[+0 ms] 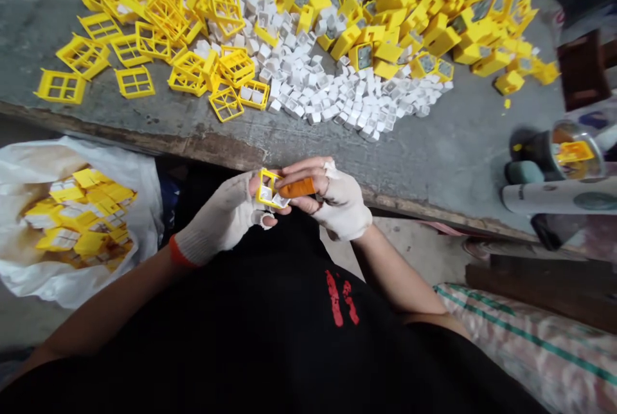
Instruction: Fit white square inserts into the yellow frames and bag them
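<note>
Close to my body, in front of the table edge, my left hand (230,208) grips a yellow plastic frame (261,190) divided into square openings. White plastic caps (266,194) sit in its lower openings. My right hand (341,202) reaches over the frame from the right, its fingers closed at the openings, with an orange cover on one finger (297,188). Its fingertips press at a white cap; the exact grip is partly hidden. Both hands wear white gloves with bare fingertips. Beyond them on the table lies a heap of loose white caps (332,89).
Empty yellow frames (135,81) lie at the table's left, yellow block-shaped housings (400,28) at its right. A white bag (147,208) of filled yellow pieces stands at left. A metal cup (544,150) and white cylinder (559,197) are at right. The wooden table edge (202,147) runs before me.
</note>
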`<state>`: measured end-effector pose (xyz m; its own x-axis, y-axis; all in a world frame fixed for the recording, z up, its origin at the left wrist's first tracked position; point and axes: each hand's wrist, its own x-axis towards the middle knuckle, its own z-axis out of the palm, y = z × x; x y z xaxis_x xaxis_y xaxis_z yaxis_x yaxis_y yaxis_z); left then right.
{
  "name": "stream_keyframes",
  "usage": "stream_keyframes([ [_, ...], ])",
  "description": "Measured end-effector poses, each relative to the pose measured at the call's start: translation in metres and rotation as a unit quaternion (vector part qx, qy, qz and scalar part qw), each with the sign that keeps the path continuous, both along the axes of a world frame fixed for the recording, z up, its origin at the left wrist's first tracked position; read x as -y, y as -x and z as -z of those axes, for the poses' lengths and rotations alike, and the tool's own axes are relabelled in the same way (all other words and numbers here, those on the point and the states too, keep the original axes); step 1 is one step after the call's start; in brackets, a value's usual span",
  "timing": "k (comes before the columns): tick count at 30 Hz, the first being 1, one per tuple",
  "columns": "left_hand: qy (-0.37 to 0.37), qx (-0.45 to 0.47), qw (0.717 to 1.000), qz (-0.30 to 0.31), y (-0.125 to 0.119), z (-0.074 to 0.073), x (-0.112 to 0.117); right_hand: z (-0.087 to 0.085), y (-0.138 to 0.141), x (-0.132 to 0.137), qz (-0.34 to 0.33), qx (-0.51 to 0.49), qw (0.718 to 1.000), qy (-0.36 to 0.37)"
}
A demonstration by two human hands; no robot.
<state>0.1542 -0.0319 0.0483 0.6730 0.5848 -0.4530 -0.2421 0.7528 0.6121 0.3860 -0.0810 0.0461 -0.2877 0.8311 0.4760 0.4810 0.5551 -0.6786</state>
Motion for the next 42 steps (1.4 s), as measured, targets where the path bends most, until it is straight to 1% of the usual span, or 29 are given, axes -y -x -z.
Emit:
stream_keyframes([
  [2, 0.027, 0.003, 0.999, 0.037, 0.0, -0.001, -0.003, 0.0, 0.0, 0.002, -0.017, 0.009, 1.0, -0.015],
  [4, 0.052, -0.003, 0.997, 0.058, -0.001, -0.003, -0.005, -0.002, 0.002, 0.005, -0.024, 0.026, 0.999, -0.024],
  [6, 0.068, -0.02, 0.996, 0.058, 0.0, -0.005, -0.007, -0.004, 0.002, 0.006, -0.023, 0.053, 0.998, -0.021],
  [8, 0.078, -0.039, 0.996, 0.031, -0.001, -0.007, -0.009, -0.004, -0.006, 0.003, -0.012, 0.086, 0.996, -0.011],
  [9, 0.082, -0.046, 0.995, 0.01, -0.001, -0.008, -0.01, -0.003, -0.014, -0.001, 0.009, 0.102, 0.995, -0.009],
  [10, 0.085, -0.053, 0.995, -0.014, -0.002, -0.01, -0.01, -0.002, -0.024, -0.008, 0.045, 0.117, 0.992, -0.013],
  [11, 0.086, -0.06, 0.994, -0.038, -0.002, -0.011, -0.011, 0.0, -0.036, -0.017, 0.1, 0.134, 0.986, -0.02],
  [12, 0.086, -0.068, 0.992, -0.058, -0.003, -0.012, -0.011, 0.003, -0.047, -0.028, 0.164, 0.158, 0.973, -0.025],
  [14, 0.079, -0.082, 0.99, -0.083, -0.005, -0.013, -0.01, 0.008, -0.063, -0.053, 0.279, 0.222, 0.934, -0.017],
  [15, 0.075, -0.086, 0.99, -0.087, -0.005, -0.013, -0.009, 0.01, -0.066, -0.064, 0.313, 0.258, 0.914, -0.005],
  [17, 0.062, -0.085, 0.991, -0.087, -0.004, -0.012, -0.007, 0.012, -0.064, -0.082, 0.341, 0.32, 0.884, 0.029],
  [19, 0.048, -0.08, 0.992, -0.087, -0.003, -0.01, -0.004, 0.013, -0.054, -0.09, 0.343, 0.341, 0.873, 0.061],
  [21, 0.032, -0.075, 0.993, -0.089, 0.0, -0.008, -0.003, 0.014, -0.044, -0.086, 0.333, 0.322, 0.881, 0.091],
  [24, 0.015, -0.072, 0.994, -0.08, 0.003, -0.005, -0.003, 0.018, -0.037, -0.067, 0.314, 0.279, 0.901, 0.113],
  [26, 0.01, -0.074, 0.995, -0.073, 0.003, -0.004, -0.003, 0.022, -0.035, -0.052, 0.316, 0.273, 0.903, 0.106],
  [28, 0.007, -0.076, 0.995, -0.067, 0.003, -0.003, -0.004, 0.025, -0.035, -0.037, 0.319, 0.264, 0.905, 0.098],
  [29, 0.004, -0.076, 0.995, -0.064, 0.003, -0.003, -0.004, 0.025, -0.036, -0.031, 0.316, 0.25, 0.91, 0.098],
  [33, -0.015, -0.082, 0.995, -0.056, 0.003, -0.003, -0.002, 0.02, -0.052, -0.015, 0.305, 0.147, 0.935, 0.108],
  [35, -0.024, -0.087, 0.994, -0.055, 0.003, -0.003, -0.001, 0.017, -0.062, -0.016, 0.293, 0.12, 0.941, 0.122],
  [37, -0.028, -0.087, 0.994, -0.054, 0.002, -0.001, 0.0, 0.016, -0.069, -0.022, 0.261, 0.125, 0.947, 0.14],
  [39, -0.028, -0.081, 0.995, -0.056, 0.0, 0.001, 0.001, 0.018, -0.069, -0.031, 0.231, 0.148, 0.95, 0.151],
  [42, -0.024, -0.066, 0.996, -0.06, -0.004, 0.003, 0.001, 0.021, -0.062, -0.037, 0.215, 0.165, 0.953, 0.139],
])
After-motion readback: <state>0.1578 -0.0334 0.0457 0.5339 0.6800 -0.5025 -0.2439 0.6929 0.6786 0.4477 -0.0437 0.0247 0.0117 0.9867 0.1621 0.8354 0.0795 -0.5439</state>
